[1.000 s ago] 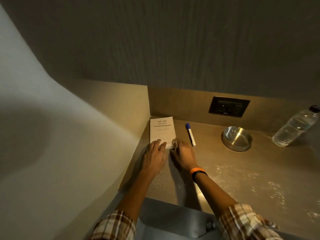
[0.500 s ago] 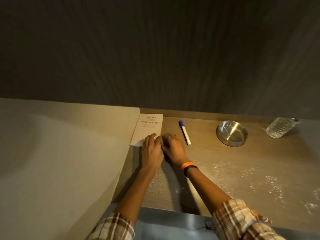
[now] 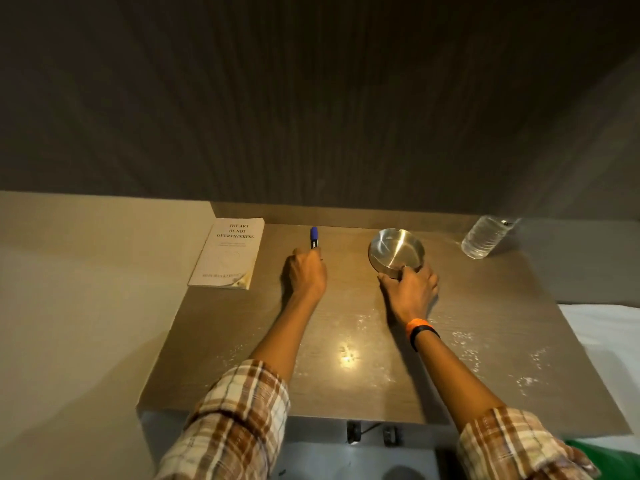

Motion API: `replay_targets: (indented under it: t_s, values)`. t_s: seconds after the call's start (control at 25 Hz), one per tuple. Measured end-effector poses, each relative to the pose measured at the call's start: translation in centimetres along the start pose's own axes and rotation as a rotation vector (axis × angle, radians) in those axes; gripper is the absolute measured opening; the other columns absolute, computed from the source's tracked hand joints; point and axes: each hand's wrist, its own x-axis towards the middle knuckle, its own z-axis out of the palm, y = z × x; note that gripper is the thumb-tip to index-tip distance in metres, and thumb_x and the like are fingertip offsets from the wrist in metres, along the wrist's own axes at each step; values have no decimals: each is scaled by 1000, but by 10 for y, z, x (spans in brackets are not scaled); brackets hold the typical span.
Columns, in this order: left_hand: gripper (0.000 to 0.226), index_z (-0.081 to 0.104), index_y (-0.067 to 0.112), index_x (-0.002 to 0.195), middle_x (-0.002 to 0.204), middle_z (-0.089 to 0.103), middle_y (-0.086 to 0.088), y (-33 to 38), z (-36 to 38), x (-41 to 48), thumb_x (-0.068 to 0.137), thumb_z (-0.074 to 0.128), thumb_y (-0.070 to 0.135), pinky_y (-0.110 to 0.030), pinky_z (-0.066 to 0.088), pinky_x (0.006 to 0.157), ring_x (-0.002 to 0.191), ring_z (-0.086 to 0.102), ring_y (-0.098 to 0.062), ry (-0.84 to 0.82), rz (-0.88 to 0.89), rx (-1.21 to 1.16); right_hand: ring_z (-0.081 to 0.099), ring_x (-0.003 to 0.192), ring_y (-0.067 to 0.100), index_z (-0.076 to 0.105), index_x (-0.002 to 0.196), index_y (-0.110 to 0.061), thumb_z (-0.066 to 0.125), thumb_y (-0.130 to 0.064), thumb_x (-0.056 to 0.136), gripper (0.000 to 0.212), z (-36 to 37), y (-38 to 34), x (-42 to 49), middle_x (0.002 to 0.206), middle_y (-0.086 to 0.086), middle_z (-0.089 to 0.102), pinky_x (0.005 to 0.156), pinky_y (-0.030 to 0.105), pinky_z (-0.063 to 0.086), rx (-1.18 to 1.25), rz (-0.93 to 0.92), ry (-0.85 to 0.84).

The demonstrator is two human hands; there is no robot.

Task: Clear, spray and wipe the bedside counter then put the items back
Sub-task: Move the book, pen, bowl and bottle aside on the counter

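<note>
The wooden bedside counter (image 3: 346,382) carries white specks of powder and a bright light reflection. A pale book (image 3: 227,258) lies at the back left corner. My left hand (image 3: 306,277) is closed over a marker with a blue cap (image 3: 314,236), whose cap end sticks out past my fingers. My right hand (image 3: 410,289) grips the near rim of a round steel ashtray (image 3: 394,249). A clear water bottle (image 3: 485,239) stands at the back right, tilted by the wide lens.
A dark panelled wall rises behind the counter. A beige padded surface borders the counter's left side. White bedding (image 3: 602,337) lies to the right, and a green object (image 3: 609,455) shows at the bottom right corner. Cable plugs (image 3: 353,432) hang under the front edge.
Both hands left the book. My left hand moved right onto the marker and my right hand moved right onto the ashtray's rim. The camera tilted down and right.
</note>
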Motion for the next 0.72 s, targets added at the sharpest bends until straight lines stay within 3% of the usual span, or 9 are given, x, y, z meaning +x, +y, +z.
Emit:
replay_targets:
  t_s: [0.12, 0.24, 0.36, 0.48, 0.64, 0.72]
  values:
    - [18, 70, 13, 112, 112, 69, -10, -3, -9, 4, 99, 57, 15, -23, 39, 64, 85, 58, -15, 2, -46, -125, 49, 112, 37, 74, 92, -13, 70, -52, 84, 40, 3, 3, 3, 125, 17, 60, 96, 45, 45, 81, -94, -14]
    - [19, 72, 13, 111, 112, 69, -8, -28, -31, -2, 97, 60, 13, -15, 35, 57, 88, 58, -14, 94, -67, -225, 49, 106, 34, 75, 89, -11, 76, -51, 80, 41, 13, -28, -10, 116, 14, 65, 87, 43, 47, 207, -196, -65]
    - [19, 74, 11, 110, 114, 69, -12, -68, -59, -4, 96, 62, 7, -22, 49, 76, 104, 65, -24, 216, -116, -271, 48, 107, 28, 73, 88, -12, 77, -51, 79, 41, 30, -81, -33, 111, 10, 66, 83, 36, 46, 262, -293, -156]
    - [21, 74, 9, 113, 120, 69, -15, -113, -84, 7, 95, 63, 7, -31, 52, 90, 110, 65, -28, 245, -181, -194, 46, 106, 24, 70, 86, -16, 78, -48, 80, 34, 50, -142, -53, 105, 7, 68, 81, 30, 38, 355, -387, -220]
    - [21, 72, 5, 115, 118, 70, -15, -149, -95, 21, 97, 61, 8, -30, 56, 89, 108, 67, -27, 204, -180, -63, 52, 103, 29, 72, 91, -16, 70, -41, 89, 25, 76, -201, -61, 102, 8, 72, 89, 38, 41, 282, -461, -268]
    - [23, 68, 4, 118, 124, 63, -14, -156, -93, 25, 98, 59, 7, -21, 57, 84, 110, 65, -28, 217, -169, -91, 55, 105, 34, 73, 92, -13, 69, -31, 92, 19, 84, -217, -63, 103, 14, 72, 92, 42, 43, 256, -450, -248]
